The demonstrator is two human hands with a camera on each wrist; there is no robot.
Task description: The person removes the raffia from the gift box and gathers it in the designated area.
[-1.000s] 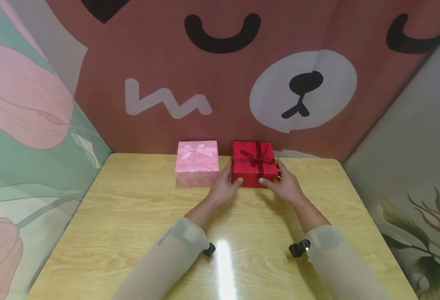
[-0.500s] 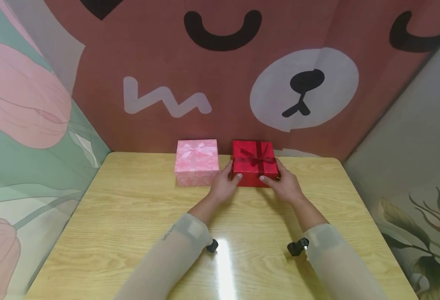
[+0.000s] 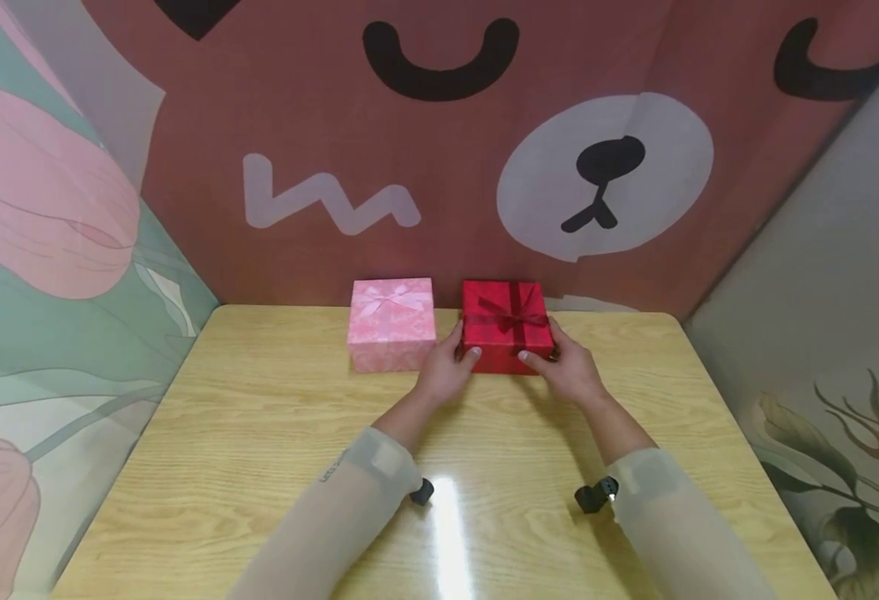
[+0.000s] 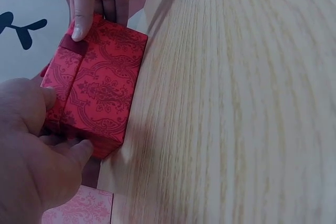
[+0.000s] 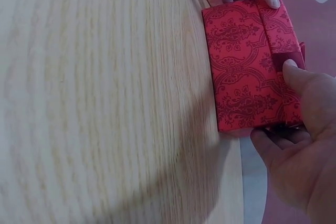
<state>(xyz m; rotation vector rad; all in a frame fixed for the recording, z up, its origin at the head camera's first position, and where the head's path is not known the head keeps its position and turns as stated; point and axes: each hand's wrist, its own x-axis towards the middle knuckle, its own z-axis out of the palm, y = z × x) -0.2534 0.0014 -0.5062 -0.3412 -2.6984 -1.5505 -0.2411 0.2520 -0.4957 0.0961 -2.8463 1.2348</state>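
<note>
A red patterned gift box (image 3: 509, 325) with a dark red ribbon and bow on its lid sits at the back edge of the wooden table. My left hand (image 3: 442, 371) grips its left side, thumb on the front face near the corner. On the opposite side my right hand (image 3: 574, 371) grips the box, its thumb on the front by the ribbon. Both wrist views show the thumbs at the lid's front edge and the fingers along the sides; the fingertips behind are partly hidden. Just left of my left hand stands a pink gift box (image 3: 392, 325) with a pale bow.
The wooden table (image 3: 259, 467) carries a bright light reflection at its front middle. A wall (image 3: 454, 225) with a bear print rises directly behind both boxes. Printed side walls (image 3: 806, 317) flank the table.
My left thumb has shifted slightly, and my right fingers lie a little closer to the box's side. Both boxes stay where they were on the table.
</note>
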